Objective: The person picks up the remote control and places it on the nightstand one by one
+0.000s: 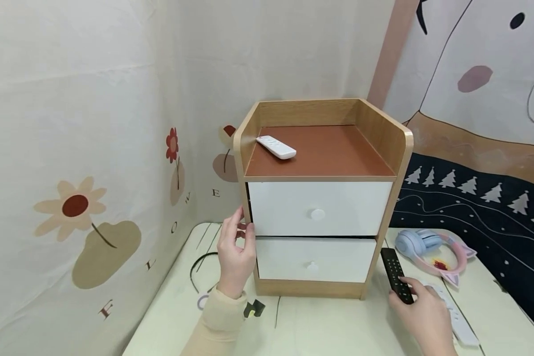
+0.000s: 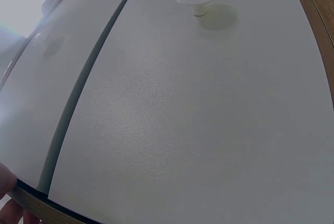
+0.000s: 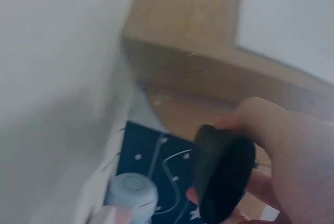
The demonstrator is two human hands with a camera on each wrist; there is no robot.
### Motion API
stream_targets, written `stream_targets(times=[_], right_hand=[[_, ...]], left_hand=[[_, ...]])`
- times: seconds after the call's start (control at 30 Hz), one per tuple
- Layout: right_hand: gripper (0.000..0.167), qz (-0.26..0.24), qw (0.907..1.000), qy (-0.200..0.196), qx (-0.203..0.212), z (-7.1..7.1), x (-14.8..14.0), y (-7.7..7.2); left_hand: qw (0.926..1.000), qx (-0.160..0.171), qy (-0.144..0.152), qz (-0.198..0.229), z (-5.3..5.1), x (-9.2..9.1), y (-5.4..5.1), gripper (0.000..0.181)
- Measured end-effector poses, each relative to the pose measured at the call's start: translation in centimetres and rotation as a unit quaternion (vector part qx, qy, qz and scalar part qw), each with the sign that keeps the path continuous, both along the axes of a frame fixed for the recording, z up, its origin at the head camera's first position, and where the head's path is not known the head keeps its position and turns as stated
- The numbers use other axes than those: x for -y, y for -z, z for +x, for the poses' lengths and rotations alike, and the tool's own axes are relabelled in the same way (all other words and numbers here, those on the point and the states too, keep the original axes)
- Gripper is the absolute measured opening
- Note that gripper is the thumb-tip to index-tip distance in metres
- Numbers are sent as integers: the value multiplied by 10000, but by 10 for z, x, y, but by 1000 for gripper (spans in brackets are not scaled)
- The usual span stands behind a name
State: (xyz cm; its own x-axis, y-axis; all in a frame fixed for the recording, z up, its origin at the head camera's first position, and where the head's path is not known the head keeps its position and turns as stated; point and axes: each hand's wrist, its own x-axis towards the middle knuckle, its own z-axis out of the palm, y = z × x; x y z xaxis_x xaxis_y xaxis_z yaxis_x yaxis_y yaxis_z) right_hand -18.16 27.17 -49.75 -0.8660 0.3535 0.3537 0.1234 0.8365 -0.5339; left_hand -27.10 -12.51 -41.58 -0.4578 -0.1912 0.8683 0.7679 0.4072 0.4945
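A small wooden cabinet (image 1: 324, 289) with two white drawers stands on the table. Its upper drawer front (image 1: 285, 207) and lower drawer front (image 1: 285, 259) each have a round white knob. At the cabinet's left edge, my left hand (image 1: 237, 252) holds the side panel, thumb at the front and fingers along the outer side. My right hand (image 1: 427, 311) grips the lower end of a black remote control (image 1: 393, 269), right of the cabinet. The right wrist view shows the remote (image 3: 222, 177) blurred, between thumb and fingers. A white remote control (image 1: 277, 147) lies on the cabinet's brown top.
Blue and pink cat-ear headphones (image 1: 460, 254) lie at the right, behind a white power strip (image 1: 463, 324). Left of the cabinet are a black headband-like loop (image 1: 195, 269) and a small dark bow-like piece (image 1: 254, 309). Printed fabric (image 1: 93, 123) hangs around the table.
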Motion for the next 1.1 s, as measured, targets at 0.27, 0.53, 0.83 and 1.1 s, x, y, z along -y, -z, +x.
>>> stream_targets(times=[0.27, 0.53, 0.83, 1.1], right_hand=[[46, -48, 9816, 59, -1909, 11, 19, -29], [50, -191, 9431, -77, -3317, 16, 32, -57], [49, -513, 8746, -396, -4805, 14, 45, -84], [47, -397, 8549, -1042, -5067, 10, 70, -126]], left_hand=[[9999, -58, -88, 29, 1, -2, 0, 47], [9998, 137, -137, -30, 1, -1, 2, 47], [9999, 122, -91, -67, 1, -2, 2, 46], [9998, 151, -119, 3, 2, -1, 2, 46]])
